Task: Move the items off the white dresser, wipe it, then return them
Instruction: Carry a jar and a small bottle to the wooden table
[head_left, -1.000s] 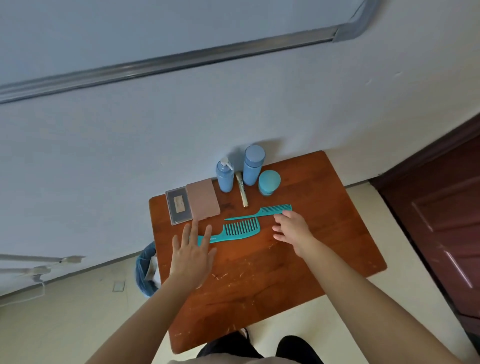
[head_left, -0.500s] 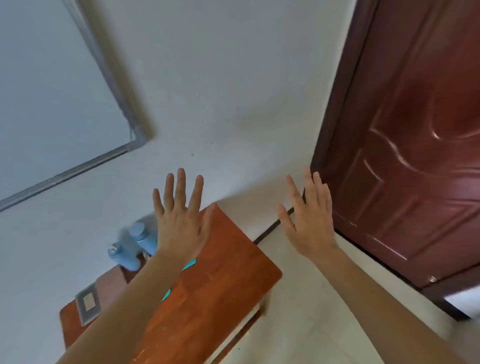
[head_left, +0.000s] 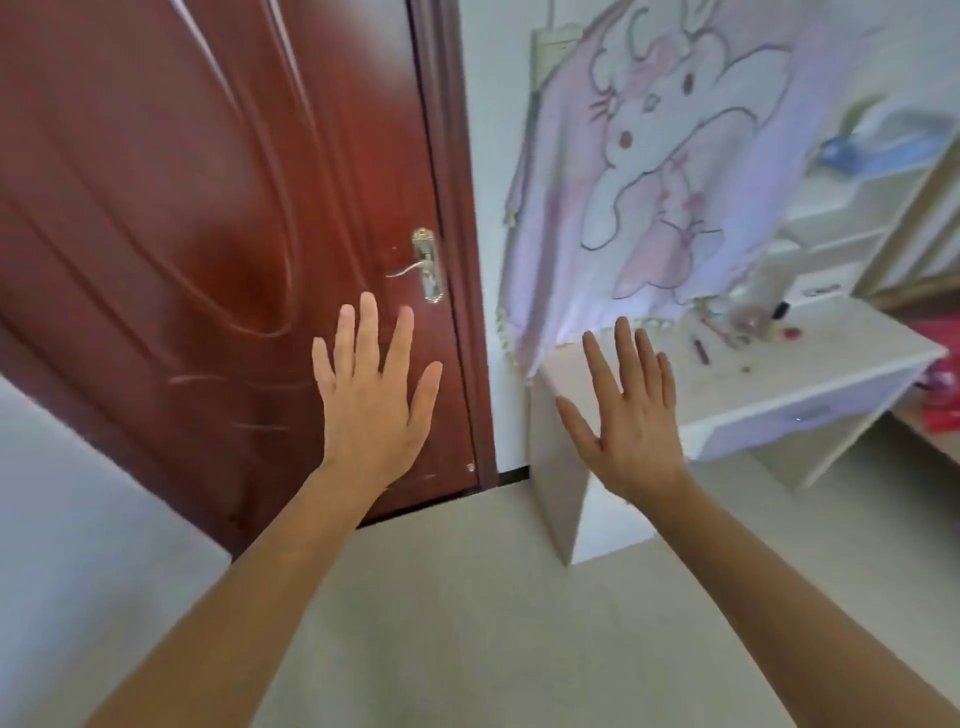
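The white dresser with its flat pale top sits at the right of my view, against the wall and beside the door. I can see small items scattered on its far half: a slim dark stick-shaped thing, a small red round thing and a little dark upright bottle, all too blurred for me to name better. A pale lilac cloth printed with a cartoon rabbit hangs on the wall behind, its lower edge reaching the dresser's back corner. My right hand is raised in front of the dresser's near left corner, fingers spread and holding nothing. My left hand, also splayed and empty, is up before the dark red wooden door, below its metal lever handle.
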